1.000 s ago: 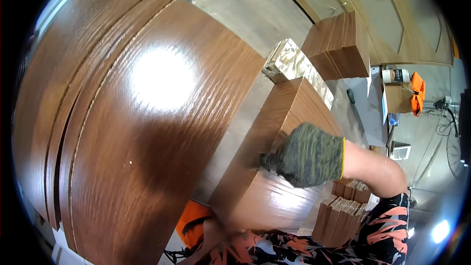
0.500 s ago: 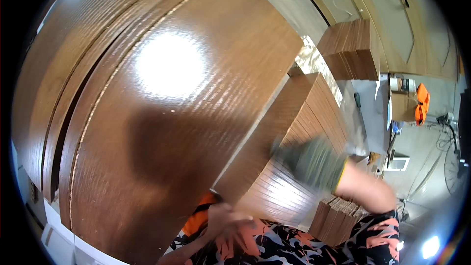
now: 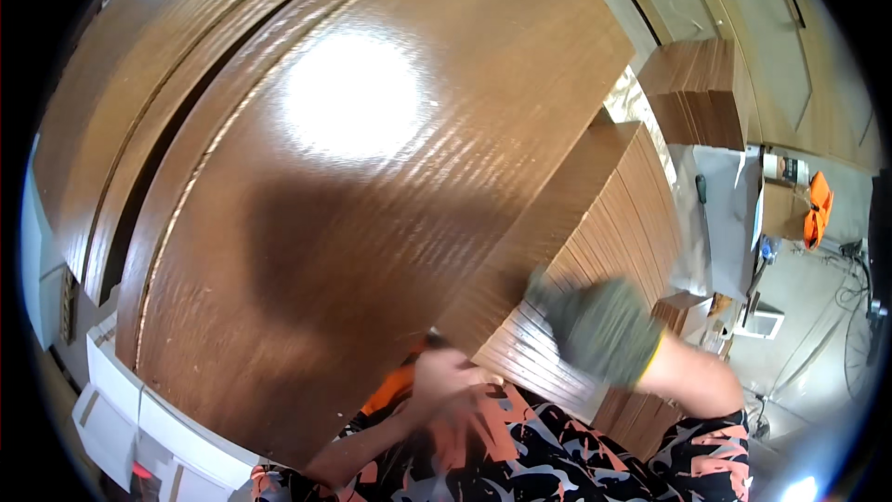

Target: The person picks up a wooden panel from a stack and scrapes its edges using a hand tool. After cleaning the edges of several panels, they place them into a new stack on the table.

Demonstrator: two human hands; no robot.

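A large glossy brown wood panel (image 3: 390, 195) takes up the middle, with a bright light reflection on it. Along its right side lies a long stack of thin brown boards (image 3: 623, 209), their edges lined up side by side. My right hand (image 3: 599, 330), in a dark green glove, rests over the near part of this stack, fingertips at the stack's upper edge. Blur hides how its fingers are bent. My bare left hand (image 3: 444, 376) is low, close to the near corner of the stack. Its fingers are blurred, and I cannot tell whether they grip anything.
Another stack of brown boards (image 3: 697, 93) stands farther back at the right, beside pale cabinets. A screwdriver (image 3: 701, 191) lies on a grey surface, near an orange bundle (image 3: 818, 209). More brown panels (image 3: 177, 46) lie beyond a gap at the left. White boxes (image 3: 167, 428) sit at lower left.
The view has shifted, so the panel and stacks sit farther right. My gloved right hand stays over the boards. My left hand has come slightly closer to the stack's near corner.
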